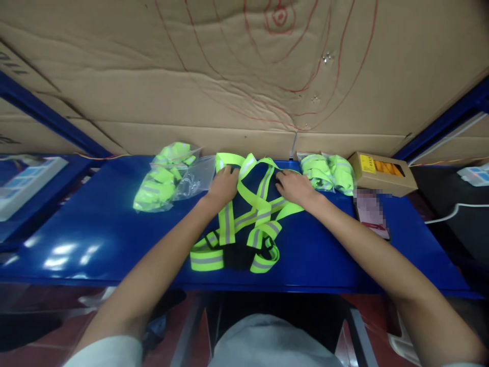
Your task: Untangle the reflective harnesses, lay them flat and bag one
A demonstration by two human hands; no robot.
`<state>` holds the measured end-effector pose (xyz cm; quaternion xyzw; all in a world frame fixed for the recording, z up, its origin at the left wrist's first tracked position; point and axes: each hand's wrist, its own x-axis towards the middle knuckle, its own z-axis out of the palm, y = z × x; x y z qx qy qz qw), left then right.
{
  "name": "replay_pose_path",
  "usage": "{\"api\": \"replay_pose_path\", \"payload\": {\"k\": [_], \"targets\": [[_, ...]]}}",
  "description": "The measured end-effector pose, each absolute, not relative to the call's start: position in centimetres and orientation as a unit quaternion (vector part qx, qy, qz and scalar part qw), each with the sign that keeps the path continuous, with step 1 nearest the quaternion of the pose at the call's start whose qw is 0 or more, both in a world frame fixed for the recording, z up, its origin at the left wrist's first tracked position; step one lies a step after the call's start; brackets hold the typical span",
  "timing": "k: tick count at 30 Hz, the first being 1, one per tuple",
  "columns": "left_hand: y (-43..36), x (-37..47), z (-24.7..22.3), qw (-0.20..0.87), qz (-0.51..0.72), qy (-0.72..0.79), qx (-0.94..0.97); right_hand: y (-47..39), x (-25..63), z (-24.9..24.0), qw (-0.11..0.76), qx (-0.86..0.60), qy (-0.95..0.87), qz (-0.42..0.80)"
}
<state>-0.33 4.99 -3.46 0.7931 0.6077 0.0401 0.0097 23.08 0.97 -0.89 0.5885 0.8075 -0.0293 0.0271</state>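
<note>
A neon-yellow reflective strap vest with grey stripes lies spread on the blue table, its straps looped and crossing. Black elastic and buckles show at its near end. At the vest's far left strap, my left hand has its fingers curled on the band. My right hand is closed at the far right strap; its fingertips are partly hidden. To the left lie bagged reflective vests and an empty-looking clear plastic bag. More rolled vests in clear bags sit just beyond my right hand.
A cardboard box with a window stands at the back right, with a phone in front of it. A cardboard wall with red drawn rings rises behind the blue table. A white cable runs at right.
</note>
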Motion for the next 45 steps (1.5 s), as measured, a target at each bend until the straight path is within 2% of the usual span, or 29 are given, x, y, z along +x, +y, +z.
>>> {"api": "replay_pose_path", "payload": {"k": [4, 9, 11, 14, 19, 23, 26, 27, 29, 33, 39, 45], "targets": [[2.6, -1.1, -2.4, 0.038, 0.058, 0.572, 0.818, 3.1, 24.7, -1.0, -0.011, 0.608, 0.792, -0.049], [-7.9, -1.3, -1.3, 0.067, 0.113, 0.498, 0.857, 4.7, 24.8, -0.5, -0.057, 0.635, 0.765, -0.092], [-12.8, -0.5, -1.9, 0.025, 0.164, 0.458, 0.873, 5.1, 24.3, -0.2, -0.080, 0.634, 0.762, -0.106], [-17.9, 1.3, -3.6, -0.007, 0.172, 0.433, 0.885, 5.7, 23.2, 0.0, -0.112, 0.631, 0.760, -0.112], [-21.0, 3.2, -5.3, -0.006, 0.191, 0.435, 0.880, 7.0, 22.1, -0.6, -0.112, 0.665, 0.732, -0.094], [-19.5, 2.4, -3.5, 0.035, 0.244, 0.419, 0.874, 7.9, 22.6, -1.1, -0.099, 0.690, 0.711, -0.095], [-13.9, 1.1, -1.7, 0.062, 0.296, 0.440, 0.845, 7.9, 23.0, -1.3, -0.088, 0.684, 0.716, -0.106], [-11.3, 0.7, -1.3, 0.073, 0.277, 0.451, 0.845, 7.7, 23.0, -1.3, -0.086, 0.683, 0.717, -0.107], [-5.8, 0.2, -1.1, 0.097, 0.157, 0.482, 0.857, 7.1, 23.1, -1.2, -0.088, 0.681, 0.719, -0.105], [1.8, 0.0, -2.0, 0.070, 0.109, 0.543, 0.830, 6.3, 23.8, -1.2, -0.102, 0.687, 0.713, -0.098], [2.3, 0.4, -2.8, 0.033, 0.115, 0.612, 0.782, 6.9, 24.2, -1.4, -0.151, 0.704, 0.688, -0.088], [-0.9, -1.0, -2.7, 0.044, 0.161, 0.552, 0.817, 3.3, 24.0, -0.5, -0.249, 0.611, 0.747, -0.083]]}}
